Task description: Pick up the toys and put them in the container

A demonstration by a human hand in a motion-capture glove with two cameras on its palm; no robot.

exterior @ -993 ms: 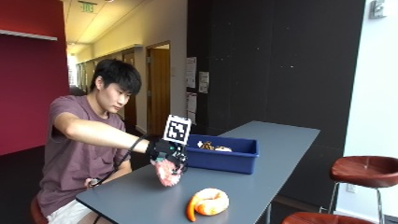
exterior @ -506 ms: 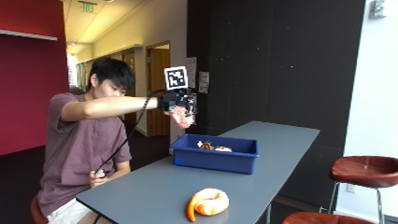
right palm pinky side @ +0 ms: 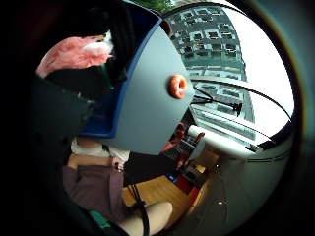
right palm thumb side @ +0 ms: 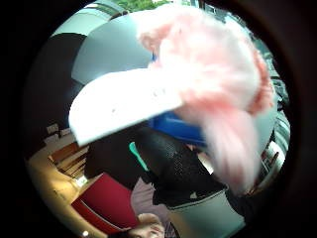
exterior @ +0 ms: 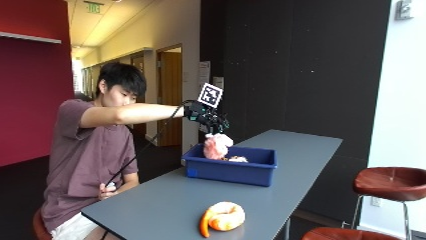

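Lowered since 0.5 s ago: gloved right hand (exterior: 208, 119) was up high w/ the pink toy, now it hangs just over the blue container (exterior: 231, 165), arm stretched out from the person's shoulder. Camera unchanged, so that's a real move. Pink plush toy (exterior: 216, 146) dangles from the hand, its lower end already at or just inside the container's near-left rim; can't tell if it touches the toys inside. Hand is grasping the pink plush toy from above, fingers curled on its top. Thumb-side palm view is filled w/ pink fur (right palm thumb side: 218, 84) and a white tag, so toy sits right at the palm.

Orange toy (exterior: 223, 218) lies on the grey table (exterior: 293, 165), at approx 6 o'clock from the container, well apart, untouched. Little-finger view shows it too (right palm pinky side: 177, 86).

Risks, as judgement: toy hangs near the left rim, not mid-bin; if released now it may catch the wall and flop out onto the table. Soft, light plush — fur or tag could snag on the glove and lag on release. Orange toy is a long reach back; a hasty sweep could nudge it toward the table edge.
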